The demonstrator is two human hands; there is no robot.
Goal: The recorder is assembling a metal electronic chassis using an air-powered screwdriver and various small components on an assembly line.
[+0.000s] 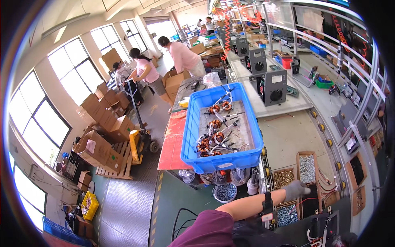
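A fisheye view looks down on an assembly bench in a bright factory hall. Low and right of centre, the person's right hand (295, 190), in a grey knit glove, reaches from a maroon sleeve with a black wrist strap toward a cluster of small open cardboard boxes of fasteners. The hand hovers at the corner between the cardboard box of silvery screws (307, 168) above it and the cardboard box of brass-coloured screws (283, 178) to its left; its fingers look loosely curled, but whether it grips anything cannot be told at this size. The left hand is not in the frame. Below the hand sits a tray of small bluish-grey nuts (286, 215). Picking cleanly here likely calls for lowering the fingertips straight into one box and pinching only a few pieces, so nothing spills into the neighbouring box. At centre stands a large blue plastic crate (193, 123) holding copper-wound coils with white leads. Upper right, dark grey metal machine housings (271, 85) line the pale bench. Upper left, people in pink tops work among stacked brown cartons beside a yellow pallet jack (138, 142).
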